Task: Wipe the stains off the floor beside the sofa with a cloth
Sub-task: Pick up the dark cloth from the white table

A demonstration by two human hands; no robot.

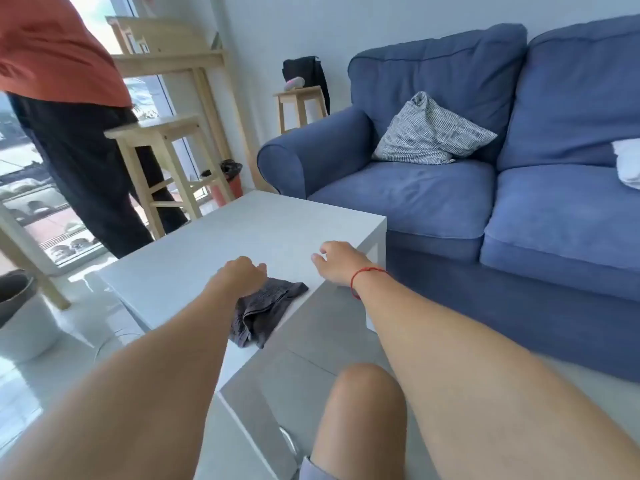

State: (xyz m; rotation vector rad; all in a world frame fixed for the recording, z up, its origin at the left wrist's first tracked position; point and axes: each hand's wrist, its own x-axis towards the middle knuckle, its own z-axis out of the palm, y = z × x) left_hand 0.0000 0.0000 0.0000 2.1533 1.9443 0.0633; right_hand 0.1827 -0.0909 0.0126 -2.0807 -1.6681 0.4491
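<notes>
A dark grey cloth (265,313) lies crumpled at the near right edge of the white coffee table (194,265), part of it hanging over the edge. My left hand (242,275) is curled over the cloth's far end; whether it grips the cloth is hidden. My right hand (341,261), with a red string on the wrist, hovers above the table's right edge, fingers loosely apart and holding nothing. The blue sofa (467,202) stands to the right. Grey floor (329,341) shows between table and sofa; no stains are visible there.
My bare knee (363,403) is below the table edge. A person in an orange top and black trousers (69,133) stands at the left by wooden stools (162,161). A patterned cushion (433,133) lies on the sofa. A grey-white pot (24,323) sits at the left.
</notes>
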